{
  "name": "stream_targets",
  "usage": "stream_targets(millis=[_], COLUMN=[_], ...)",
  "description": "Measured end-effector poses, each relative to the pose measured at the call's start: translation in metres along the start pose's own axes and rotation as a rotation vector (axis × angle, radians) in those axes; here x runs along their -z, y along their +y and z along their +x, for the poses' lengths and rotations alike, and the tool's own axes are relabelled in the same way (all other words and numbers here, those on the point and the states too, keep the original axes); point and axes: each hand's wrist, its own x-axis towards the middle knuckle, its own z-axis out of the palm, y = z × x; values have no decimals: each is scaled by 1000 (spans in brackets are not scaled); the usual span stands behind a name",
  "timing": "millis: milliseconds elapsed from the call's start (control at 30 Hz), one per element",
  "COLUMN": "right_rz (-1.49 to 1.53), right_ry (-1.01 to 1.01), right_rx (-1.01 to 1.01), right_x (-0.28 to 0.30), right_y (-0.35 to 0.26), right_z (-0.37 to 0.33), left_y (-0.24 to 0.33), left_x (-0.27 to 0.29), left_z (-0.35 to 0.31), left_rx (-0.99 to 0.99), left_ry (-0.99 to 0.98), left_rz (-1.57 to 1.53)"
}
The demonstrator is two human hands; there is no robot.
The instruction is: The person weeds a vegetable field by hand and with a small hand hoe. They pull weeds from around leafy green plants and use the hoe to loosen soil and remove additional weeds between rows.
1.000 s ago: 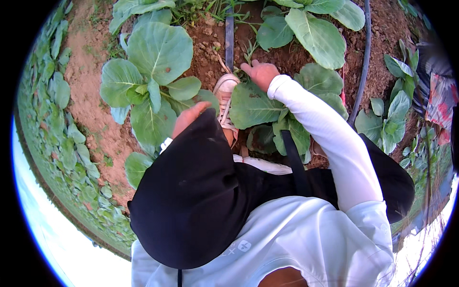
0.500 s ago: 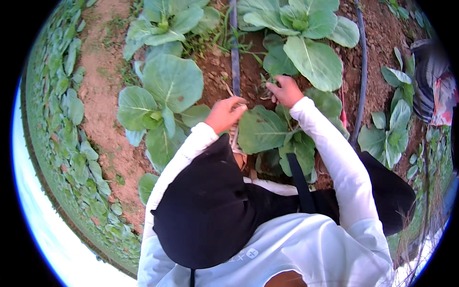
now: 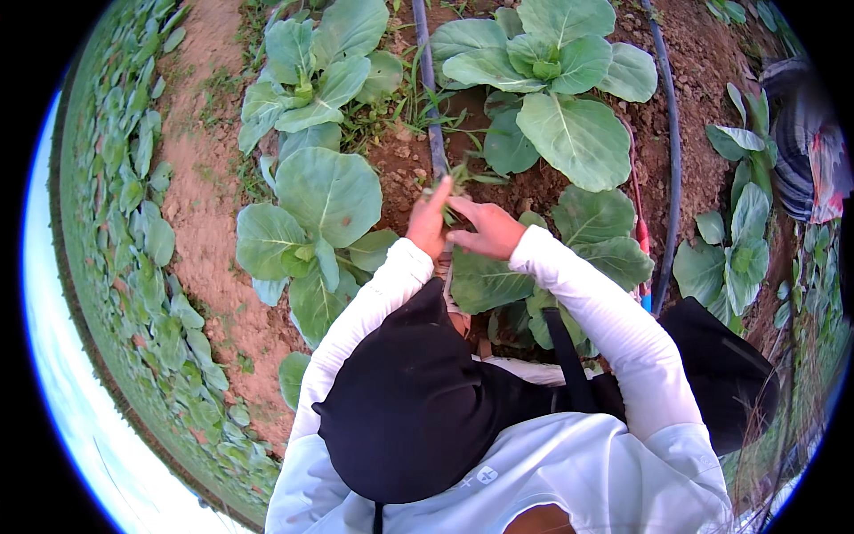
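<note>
My hands meet over the bed, above the lower end of the visible drip hose (image 3: 429,80). A small tuft of green weeds (image 3: 459,176) sticks up where the fingertips come together. My left hand (image 3: 429,224) is closed, its fingers pointing up along the weeds. From the right, my right hand (image 3: 490,232) reaches across with its fingers bent against the same tuft. The weeds' lower ends are hidden between the hands. Under my right wrist spread the broad leaves of a cabbage-like plant (image 3: 489,281). Another such plant (image 3: 307,240) grows left of my left hand.
Larger leafy plants (image 3: 543,71) stand farther up the bed. A second hose (image 3: 673,160) runs along the right, near a red and blue object (image 3: 642,240). Striped cloth (image 3: 794,151) lies at the far right. Black fabric (image 3: 400,400) covers my lap.
My right hand has moved left and down with the weeds to meet my left hand. My left hand has turned its fingers upward. The view has shifted slightly.
</note>
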Motion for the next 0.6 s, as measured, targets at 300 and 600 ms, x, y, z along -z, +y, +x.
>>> stream_targets(millis=[300,600], right_rz=[-488,-400], right_ry=[705,713], right_rx=[-222,-808], right_x=[133,122], right_y=[45,125], right_z=[-122,-239], left_y=[46,91], left_x=[13,-10], left_z=[57,94], left_rx=[-869,-547], left_ry=[496,589], left_rz=[1094,1852])
